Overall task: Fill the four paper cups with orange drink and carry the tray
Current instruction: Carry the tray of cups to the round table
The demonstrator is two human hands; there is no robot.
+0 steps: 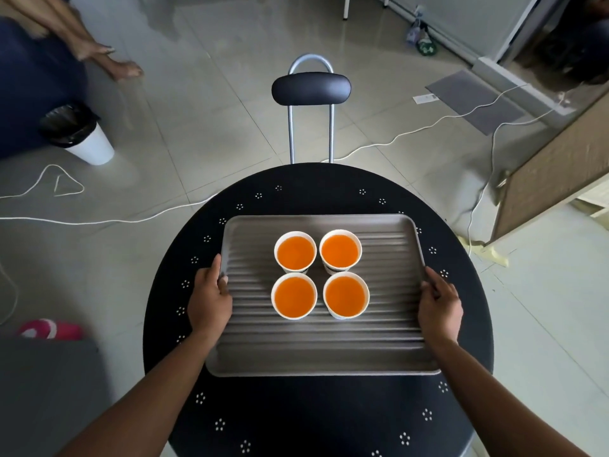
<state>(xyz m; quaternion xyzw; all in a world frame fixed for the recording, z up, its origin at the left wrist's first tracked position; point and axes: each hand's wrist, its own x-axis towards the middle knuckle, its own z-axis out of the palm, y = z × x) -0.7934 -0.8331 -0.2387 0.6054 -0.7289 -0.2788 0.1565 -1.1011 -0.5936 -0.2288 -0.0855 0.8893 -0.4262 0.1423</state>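
A grey ribbed tray (316, 354) lies on a round black table (316, 413). Several white paper cups stand close together in a square near the tray's middle, each full of orange drink: far left cup (295, 252), far right cup (340, 251), near left cup (294, 295), near right cup (346, 294). My left hand (209, 300) grips the tray's left rim, thumb on the tray's inside. My right hand (440, 303) grips the right rim in the same way. I cannot tell whether the tray rests on the table or is lifted.
A black chair with a metal frame (310, 89) stands just beyond the table. A white bin with a black liner (84, 135) is at the left. White cables (412, 130) run across the tiled floor. Another person's bare feet (123, 65) are at the upper left.
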